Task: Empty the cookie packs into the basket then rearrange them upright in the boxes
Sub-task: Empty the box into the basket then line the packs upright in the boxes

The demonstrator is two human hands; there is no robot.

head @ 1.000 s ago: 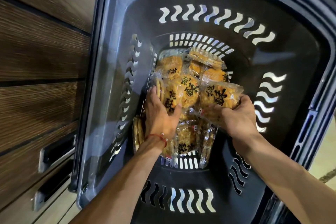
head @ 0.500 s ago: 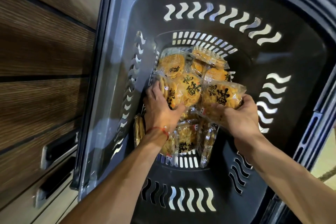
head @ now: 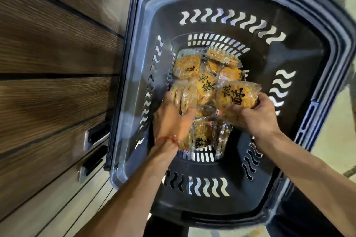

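Dark grey plastic all round: from the head view I look straight down into the slotted basket (head: 300, 75), with both arms reaching to its bottom. My left hand (head: 171, 119) grips an edge-on cookie pack (head: 183, 96). The thumb lies across its near right side and the fingers curl round the left side, which I only partly see. My right hand (head: 258, 117) holds a printed cookie pack (head: 238, 96), fingers curled over its far right end and thumb on the near edge, so the big black characters face up at me. Both packs lie just beyond my fingers, away from my body, and come close together over the heap of loose packs (head: 185, 66) on the basket floor. A few standing packs (head: 221, 140) sit nearer my wrists. I cannot tell whether either held pack is clear of the heap.

The lift, I judge, turns on the long axis. The printed pack lies flat with its long side running left to right, while the left one's row of cookies runs away from me. The boxes are out of sight, and to stand the packs upright in them each will want a turn of the wrist once clear of the rim. The right hand has the freer path, since the left is close against the basket's left wall. A red thread bracelet (head: 169, 139) circles my left wrist, and brown wood-grain drawer fronts (head: 57, 54) run beside the basket.
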